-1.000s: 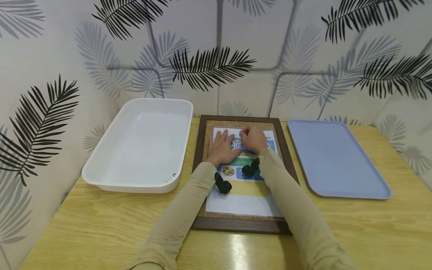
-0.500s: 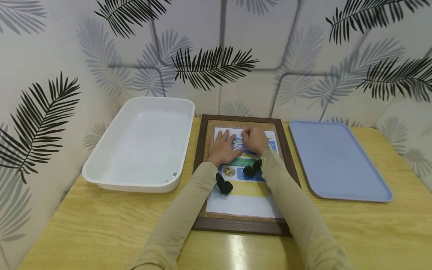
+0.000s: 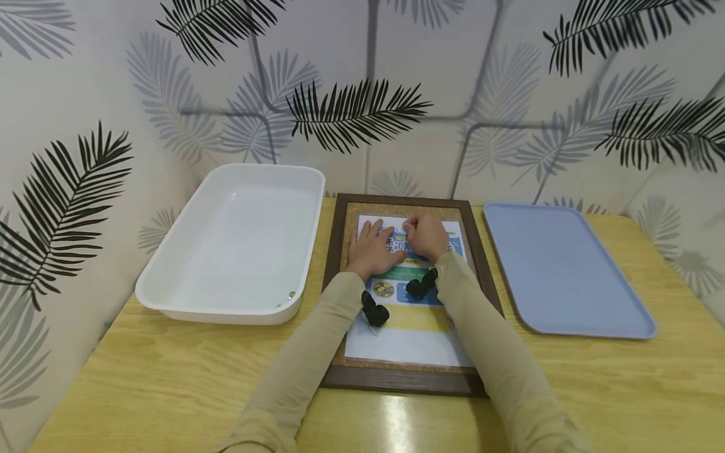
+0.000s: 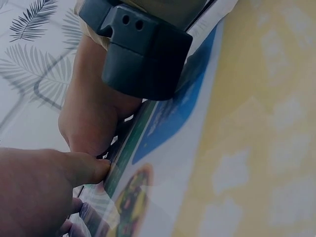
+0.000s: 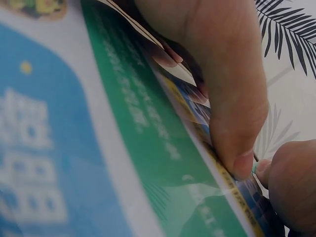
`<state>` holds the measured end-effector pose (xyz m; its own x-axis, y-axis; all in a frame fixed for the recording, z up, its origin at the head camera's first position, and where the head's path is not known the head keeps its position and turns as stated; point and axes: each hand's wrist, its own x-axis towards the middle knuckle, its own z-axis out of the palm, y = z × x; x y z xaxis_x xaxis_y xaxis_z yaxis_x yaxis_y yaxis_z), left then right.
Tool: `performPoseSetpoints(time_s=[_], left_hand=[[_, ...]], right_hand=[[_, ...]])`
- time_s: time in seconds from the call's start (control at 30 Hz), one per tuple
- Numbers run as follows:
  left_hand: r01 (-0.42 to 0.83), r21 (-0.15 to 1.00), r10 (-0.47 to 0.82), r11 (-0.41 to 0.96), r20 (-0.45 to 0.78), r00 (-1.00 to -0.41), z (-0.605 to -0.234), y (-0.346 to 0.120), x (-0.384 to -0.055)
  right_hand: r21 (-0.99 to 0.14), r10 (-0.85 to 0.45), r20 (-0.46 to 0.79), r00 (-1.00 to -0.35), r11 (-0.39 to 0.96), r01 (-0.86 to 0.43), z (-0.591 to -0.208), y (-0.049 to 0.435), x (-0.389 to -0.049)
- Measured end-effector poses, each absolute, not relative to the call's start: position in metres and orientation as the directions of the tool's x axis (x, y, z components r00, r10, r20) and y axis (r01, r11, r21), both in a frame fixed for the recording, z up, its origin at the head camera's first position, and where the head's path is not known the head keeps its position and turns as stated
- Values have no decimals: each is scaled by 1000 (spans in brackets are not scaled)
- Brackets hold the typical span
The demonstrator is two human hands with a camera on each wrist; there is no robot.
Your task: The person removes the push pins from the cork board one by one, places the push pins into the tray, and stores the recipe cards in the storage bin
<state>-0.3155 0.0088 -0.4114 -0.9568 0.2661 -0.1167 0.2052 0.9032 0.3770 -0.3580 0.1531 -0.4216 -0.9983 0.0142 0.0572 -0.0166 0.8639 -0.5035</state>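
Worktop (image 3: 187,377) shows glossy wood grain at front edge. Corkboard (image 3: 408,209) looks rough inside wood-grained frame (image 3: 402,380). Poster (image 3: 413,318) is smooth, glossy. Tub (image 3: 226,245): smooth plastic. Tray (image 3: 566,270): matt plastic.

Indoors here, and it's a homely-looking spot: a pale wall (image 3: 442,151) printed with black and grey palm leaves, right behind a wooden table (image 3: 170,377). White tub (image 3: 243,245), blue tray (image 3: 569,270) and framed corkboard (image 3: 404,380) line up on top. Home, classroom, office? Too little shows to tell.
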Motion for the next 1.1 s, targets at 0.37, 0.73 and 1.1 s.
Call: performPoseSetpoints(time_s=[0.37,0.73,1.1], left_hand=[[213,378,269,901,-103,-958,-410,9,-312],[215,377,271,901,-102,-957,-411,9,-313],[215,374,270,902,-101,-958,-410,9,-313]], right_hand=[[-497,26,61,-998,868,-7,-423,152,-356],[-525,44,55,-998,851,8,-418,150,-350],[-513,32,53,-998,859,0,-418,150,-350]])
